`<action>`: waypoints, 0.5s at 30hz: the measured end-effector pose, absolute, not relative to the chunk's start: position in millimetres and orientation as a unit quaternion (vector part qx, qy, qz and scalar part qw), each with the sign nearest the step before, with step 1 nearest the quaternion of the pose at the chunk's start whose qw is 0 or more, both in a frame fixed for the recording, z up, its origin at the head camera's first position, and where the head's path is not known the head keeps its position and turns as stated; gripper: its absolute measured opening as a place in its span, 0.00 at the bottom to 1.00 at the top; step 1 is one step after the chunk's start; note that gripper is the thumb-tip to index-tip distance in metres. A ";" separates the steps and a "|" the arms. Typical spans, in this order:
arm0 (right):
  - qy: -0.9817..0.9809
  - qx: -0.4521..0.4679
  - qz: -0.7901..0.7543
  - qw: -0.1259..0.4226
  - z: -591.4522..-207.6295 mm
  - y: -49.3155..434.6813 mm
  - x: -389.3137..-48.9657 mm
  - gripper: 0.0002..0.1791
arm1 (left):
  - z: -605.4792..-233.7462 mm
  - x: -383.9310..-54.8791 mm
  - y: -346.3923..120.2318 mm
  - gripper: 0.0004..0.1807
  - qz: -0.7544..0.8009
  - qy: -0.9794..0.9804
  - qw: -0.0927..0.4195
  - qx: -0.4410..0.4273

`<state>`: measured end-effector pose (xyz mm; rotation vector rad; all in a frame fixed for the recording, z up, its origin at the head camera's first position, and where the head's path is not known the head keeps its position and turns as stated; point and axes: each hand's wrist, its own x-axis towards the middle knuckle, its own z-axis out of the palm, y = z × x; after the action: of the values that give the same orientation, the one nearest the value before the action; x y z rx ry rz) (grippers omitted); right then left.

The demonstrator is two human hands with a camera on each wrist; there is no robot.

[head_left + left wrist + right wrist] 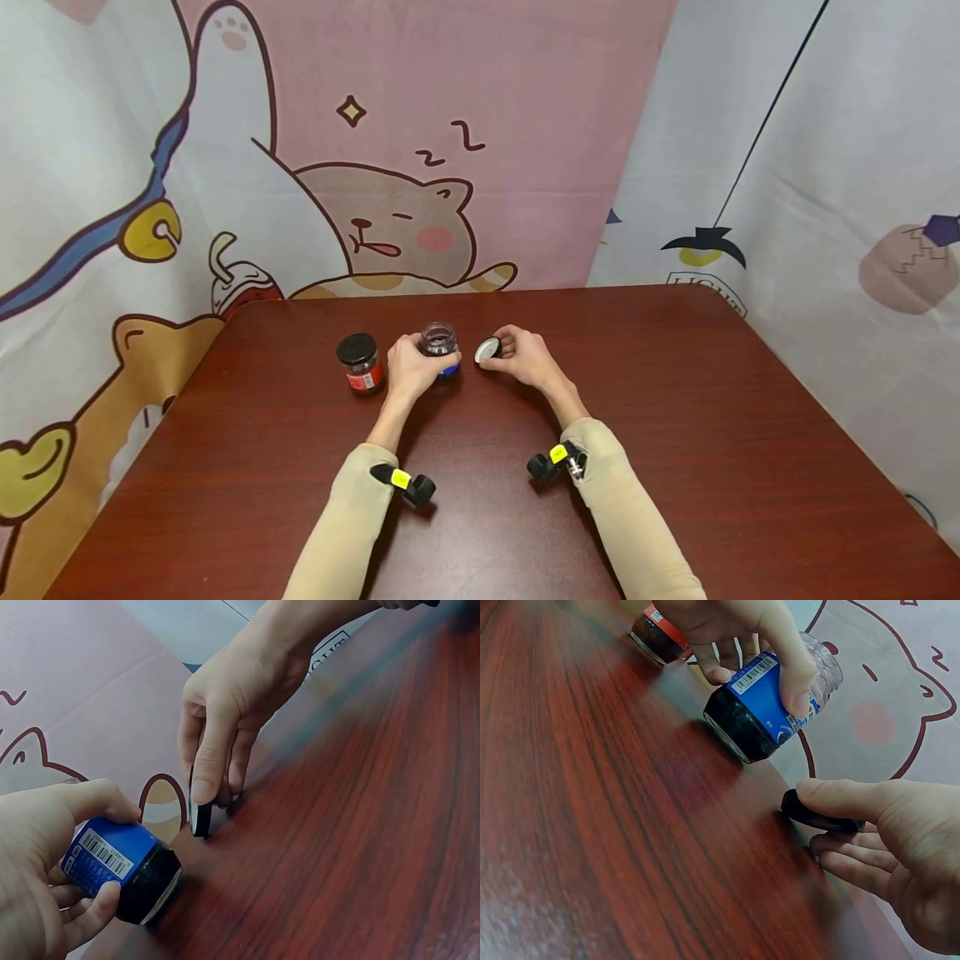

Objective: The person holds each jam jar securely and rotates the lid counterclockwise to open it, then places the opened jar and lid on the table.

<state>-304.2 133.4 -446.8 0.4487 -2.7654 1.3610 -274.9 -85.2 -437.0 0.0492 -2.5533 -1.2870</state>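
My left hand grips a glass jar round its side. The jar has a blue label with a barcode, dark contents low inside, and an uncovered mouth. In the right wrist view the jar is partly hidden by the fingers and thumb. To its right, my right hand pinches a round black lid by its edge, thumb on one face. The lid's whitish inner side faces left, toward the jar, and a small gap separates the two.
Left of my left hand stands a second jar with a black lid and a red label. Both are on a dark red-brown wooden table. A cartoon-printed cloth hangs behind the table's far edge.
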 end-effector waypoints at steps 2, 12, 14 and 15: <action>-0.889 0.144 0.434 0.014 -448.3 132.3 -305.1 0.31 | -437.8 -275.1 -85.4 0.29 -0.445 -0.884 0.140 0.018; -0.895 0.147 0.420 0.013 -452.4 126.8 -309.7 0.30 | -441.2 -280.4 -83.7 0.31 -0.447 -0.884 0.137 0.026; -0.898 0.149 0.413 0.013 -452.1 125.9 -310.9 0.30 | -441.6 -281.1 -83.0 0.31 -0.449 -0.883 0.137 0.028; -0.900 0.151 0.409 0.013 -452.0 125.5 -311.3 0.29 | -441.7 -281.3 -82.7 0.30 -0.450 -0.882 0.137 0.029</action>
<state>-311.3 125.5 -452.0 0.4701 -2.8034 1.2740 -281.3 -82.7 -441.7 0.0841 -2.5522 -1.3021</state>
